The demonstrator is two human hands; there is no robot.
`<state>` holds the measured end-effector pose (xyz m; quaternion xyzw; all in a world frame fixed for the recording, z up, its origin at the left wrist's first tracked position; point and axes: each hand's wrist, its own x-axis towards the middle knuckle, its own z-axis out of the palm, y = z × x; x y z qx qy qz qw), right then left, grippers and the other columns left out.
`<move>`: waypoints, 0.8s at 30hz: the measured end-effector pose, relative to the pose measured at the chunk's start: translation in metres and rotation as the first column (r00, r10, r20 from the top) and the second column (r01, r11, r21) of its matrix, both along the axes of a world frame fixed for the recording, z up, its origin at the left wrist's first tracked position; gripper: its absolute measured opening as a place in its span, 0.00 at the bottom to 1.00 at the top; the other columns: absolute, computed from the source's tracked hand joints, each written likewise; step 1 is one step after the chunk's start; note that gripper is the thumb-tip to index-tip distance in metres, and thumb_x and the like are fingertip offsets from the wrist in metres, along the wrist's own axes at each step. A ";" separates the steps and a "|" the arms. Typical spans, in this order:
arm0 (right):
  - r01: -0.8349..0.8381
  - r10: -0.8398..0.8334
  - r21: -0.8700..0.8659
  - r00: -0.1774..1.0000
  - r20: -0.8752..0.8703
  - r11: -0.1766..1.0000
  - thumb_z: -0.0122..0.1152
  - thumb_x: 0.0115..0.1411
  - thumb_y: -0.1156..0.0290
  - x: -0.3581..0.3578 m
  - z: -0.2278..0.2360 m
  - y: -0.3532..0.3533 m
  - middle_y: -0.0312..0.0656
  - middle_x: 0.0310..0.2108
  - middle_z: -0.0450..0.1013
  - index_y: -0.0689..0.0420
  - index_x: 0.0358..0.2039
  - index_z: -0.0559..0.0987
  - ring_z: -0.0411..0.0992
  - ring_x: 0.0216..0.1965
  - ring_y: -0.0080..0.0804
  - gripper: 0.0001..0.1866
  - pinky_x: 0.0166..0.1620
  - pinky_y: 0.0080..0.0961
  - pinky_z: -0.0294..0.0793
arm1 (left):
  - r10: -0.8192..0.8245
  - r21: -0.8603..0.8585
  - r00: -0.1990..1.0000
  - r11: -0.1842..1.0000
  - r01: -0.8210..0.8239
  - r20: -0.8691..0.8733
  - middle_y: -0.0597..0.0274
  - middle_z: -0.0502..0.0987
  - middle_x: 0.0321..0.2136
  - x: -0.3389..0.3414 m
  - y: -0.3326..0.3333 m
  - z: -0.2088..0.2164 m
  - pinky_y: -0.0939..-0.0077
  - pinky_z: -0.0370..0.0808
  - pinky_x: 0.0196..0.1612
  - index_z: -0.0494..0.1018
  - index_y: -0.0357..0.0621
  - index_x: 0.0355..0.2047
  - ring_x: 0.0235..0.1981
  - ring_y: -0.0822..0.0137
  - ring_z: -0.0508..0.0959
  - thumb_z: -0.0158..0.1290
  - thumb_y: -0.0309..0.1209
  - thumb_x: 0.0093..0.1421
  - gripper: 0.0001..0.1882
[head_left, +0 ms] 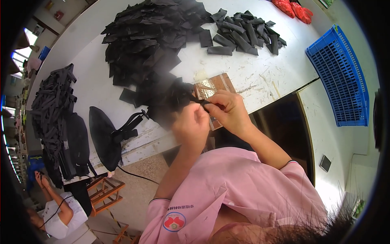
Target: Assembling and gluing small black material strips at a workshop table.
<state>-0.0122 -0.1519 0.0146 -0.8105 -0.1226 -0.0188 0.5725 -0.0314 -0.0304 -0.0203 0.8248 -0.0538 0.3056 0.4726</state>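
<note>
Close together at the near edge of the white table (260, 87), my two hands pinch a small black fabric piece (198, 100). My left hand (191, 124) is closed with its fingers curled in, and my right hand (228, 110) grips the piece between thumb and fingers. The fingers partly hide the piece. Behind and under them lies a brown board (217, 83) with shiny clear tape on it. A large heap of flat black fabric pieces (142, 44) spreads from beside my left hand to the far side.
Tube-like black pieces (245, 34) lie at the far right. Black strips (53, 101) and a black pad with straps (103, 138) are at left. A blue crate (339, 79) and red plastic bags (293, 10) stand right. A co-worker (65, 209) sits lower left near a wooden stool (103, 195).
</note>
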 end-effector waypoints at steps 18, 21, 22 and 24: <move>0.114 0.538 0.784 0.667 -0.515 0.610 0.56 0.54 0.68 0.000 -0.031 -0.001 0.29 0.20 0.64 0.55 0.25 0.71 0.59 0.21 0.15 0.06 0.24 0.11 0.59 | -0.129 -0.506 0.957 0.862 -0.020 -0.258 0.62 0.72 0.24 -0.003 0.011 -0.009 0.91 0.57 0.14 0.65 0.35 0.34 0.13 0.84 0.63 0.45 0.13 0.49 0.12; 0.106 0.513 0.786 0.703 -0.492 0.609 0.56 0.55 0.67 0.001 -0.032 -0.004 0.29 0.22 0.65 0.55 0.24 0.71 0.60 0.23 0.14 0.07 0.25 0.10 0.60 | -0.475 -0.924 0.853 0.382 -0.020 -0.215 0.56 0.73 0.24 -0.006 0.018 0.013 0.91 0.55 0.12 0.64 0.33 0.38 0.09 0.83 0.60 0.45 0.13 0.49 0.14; 0.141 0.548 0.833 0.692 -0.470 0.536 0.56 0.55 0.66 0.001 -0.031 -0.003 0.29 0.23 0.65 0.55 0.24 0.71 0.60 0.23 0.14 0.08 0.27 0.10 0.60 | -0.709 -0.996 0.704 0.080 0.026 -0.039 0.55 0.73 0.25 -0.010 0.021 0.016 0.91 0.54 0.11 0.64 0.32 0.40 0.09 0.83 0.59 0.45 0.13 0.49 0.16; 0.061 0.551 0.861 0.745 -0.376 0.505 0.56 0.55 0.66 -0.002 -0.027 0.000 0.30 0.25 0.65 0.55 0.25 0.71 0.60 0.23 0.14 0.07 0.28 0.11 0.61 | -0.850 -0.939 0.439 -0.341 -0.039 0.290 0.57 0.73 0.25 -0.012 0.023 0.034 0.91 0.54 0.12 0.64 0.31 0.42 0.09 0.84 0.59 0.46 0.13 0.49 0.18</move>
